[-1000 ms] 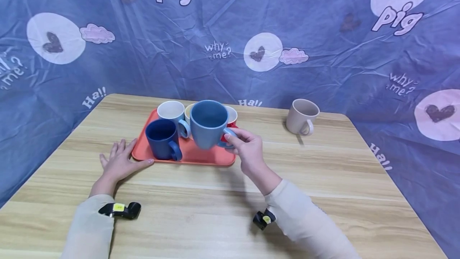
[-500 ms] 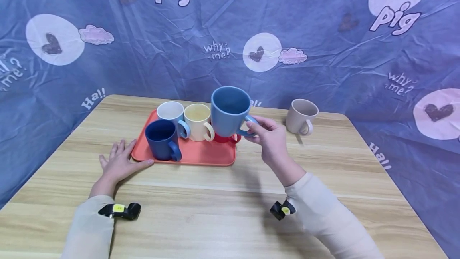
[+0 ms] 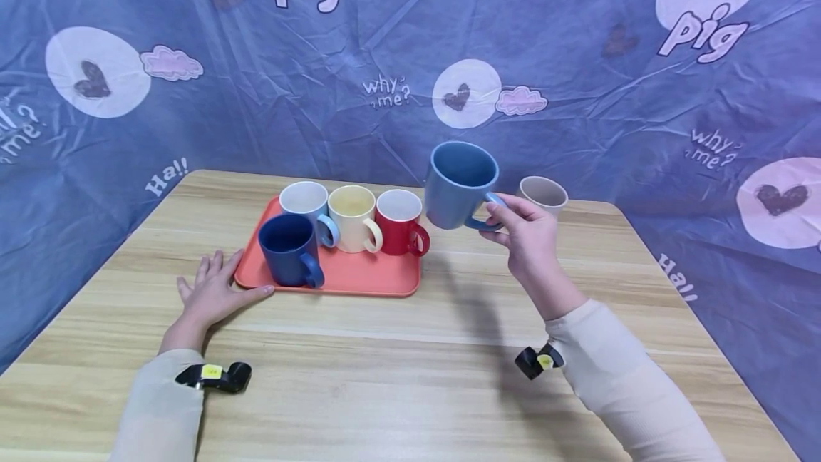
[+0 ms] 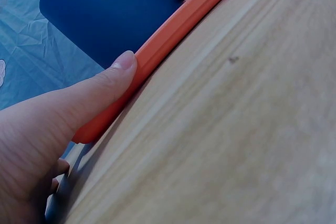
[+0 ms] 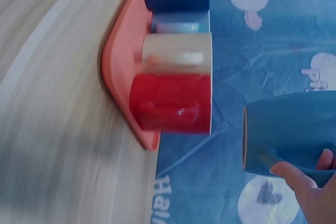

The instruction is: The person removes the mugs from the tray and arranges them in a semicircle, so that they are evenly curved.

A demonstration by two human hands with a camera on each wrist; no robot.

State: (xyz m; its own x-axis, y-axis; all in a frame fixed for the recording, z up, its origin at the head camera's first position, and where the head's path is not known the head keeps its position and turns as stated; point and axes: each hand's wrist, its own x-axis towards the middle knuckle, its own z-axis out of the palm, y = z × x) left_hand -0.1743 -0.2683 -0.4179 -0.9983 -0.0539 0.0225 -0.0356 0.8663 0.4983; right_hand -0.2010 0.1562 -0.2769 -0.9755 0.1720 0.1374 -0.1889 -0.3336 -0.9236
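Right hand [image 3: 534, 241]: fingers clamped on blue mug [image 3: 450, 198] by handle [image 3: 492, 199] | Grey mug [image 3: 544, 193], 3 o'clock: strike possible if swung wide | Left hand [image 3: 214, 298]: fingers apart, tray's [image 3: 368, 273] 8 o'clock

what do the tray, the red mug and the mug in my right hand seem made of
Tray: probably plastic, satin finish; thin molded rim, even coral color. Red mug: likely glazed ceramic, glossy; bright highlights, white inside. Blue mug in your right hand: probably ceramic, matte; soft sheen only.
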